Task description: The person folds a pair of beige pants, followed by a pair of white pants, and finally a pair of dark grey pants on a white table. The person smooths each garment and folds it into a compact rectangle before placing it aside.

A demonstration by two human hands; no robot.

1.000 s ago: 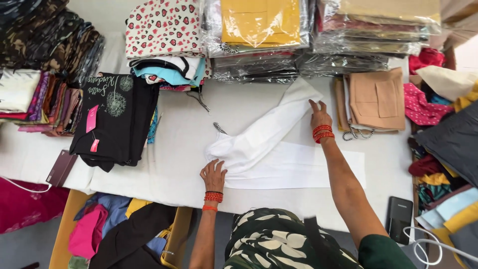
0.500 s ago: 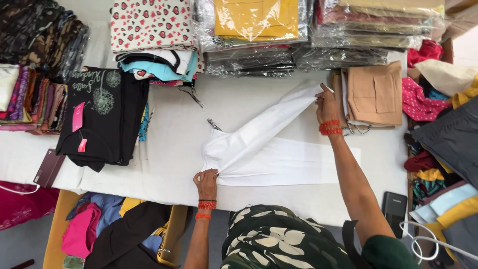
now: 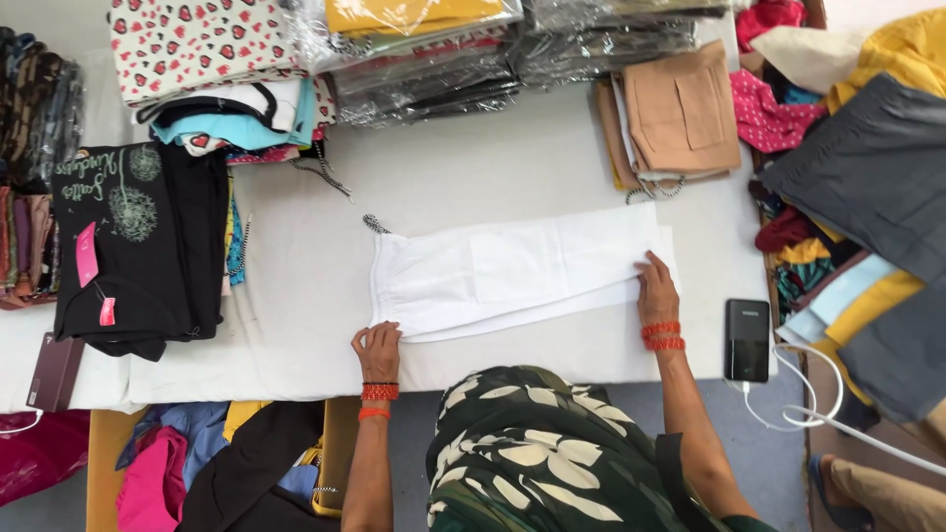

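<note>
**Head view: two hands pinning a folded white garment flat**

Head camera is looking down on a white table where a white garment is lying folded lengthwise, waistband end toward the left, a drawstring tip poking out at its upper left corner. The left hand is pressing on the near left corner, fingers curled loosely down onto the cloth edge rather than gripping it. The right hand is lying flat on the far right end, fingers spread and extended, holding nothing, only pressing. Placed at opposite ends like this, the hands seem to be keeping the fold taut and its layers aligned.

Open table is showing above the garment and to its left, up to the black garment hanging over the left edge. Room is tighter on the right: a phone with a white cable is sitting just beside the right wrist, near the table's edge. Tan folded clothes and plastic-wrapped stacks are lining the far side, well apart from the garment's top edge.
</note>
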